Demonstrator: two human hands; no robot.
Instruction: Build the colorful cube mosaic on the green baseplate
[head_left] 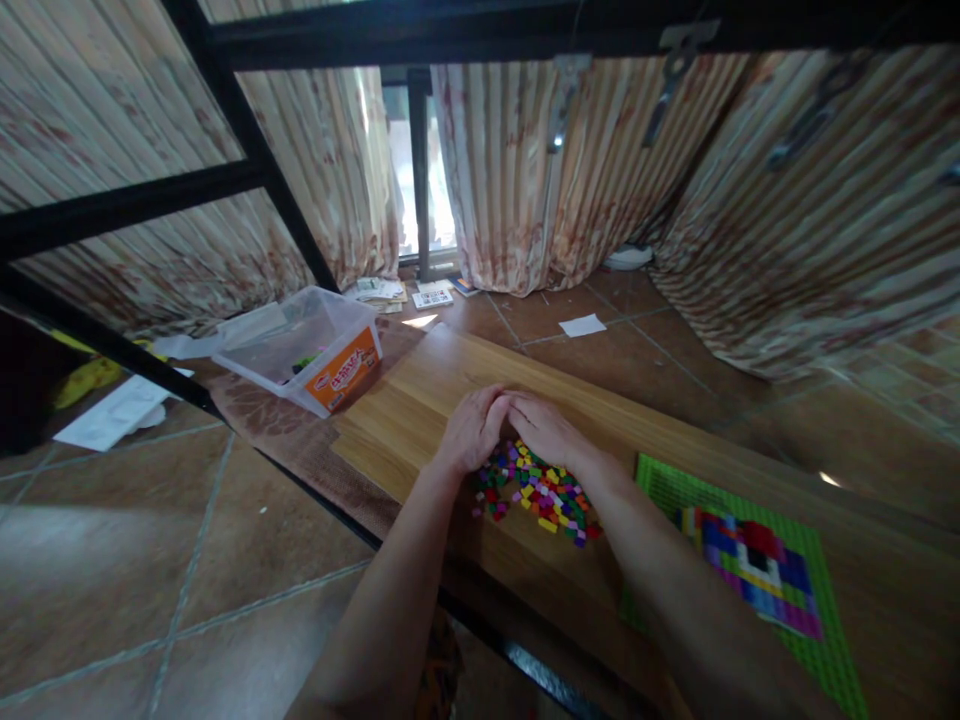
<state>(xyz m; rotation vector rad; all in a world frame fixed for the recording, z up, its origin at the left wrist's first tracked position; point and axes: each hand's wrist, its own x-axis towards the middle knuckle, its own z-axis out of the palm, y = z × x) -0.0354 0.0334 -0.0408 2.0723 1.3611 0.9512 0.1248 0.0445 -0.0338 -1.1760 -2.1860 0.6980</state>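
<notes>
A loose pile of small colourful toy bricks (544,490) lies on the wooden board. My left hand (476,430) stands on edge at its far left side, palm turned in. Opposite it, my right hand (546,428) curves round the far side of the pile, and the fingertips of both hands meet. The fingers are stretched out and cupped behind the bricks; what lies right under the palms is hidden. To the right, partly behind my right forearm, a green baseplate (832,580) carries a flat pattern of coloured bricks (761,560).
A clear plastic box (300,350) with an orange label and a few bricks inside stands at the board's far left. The wooden board (420,400) rests over a brown cloth (285,440). Black metal bars (247,130) cross above. Papers (583,326) lie on the tiled floor.
</notes>
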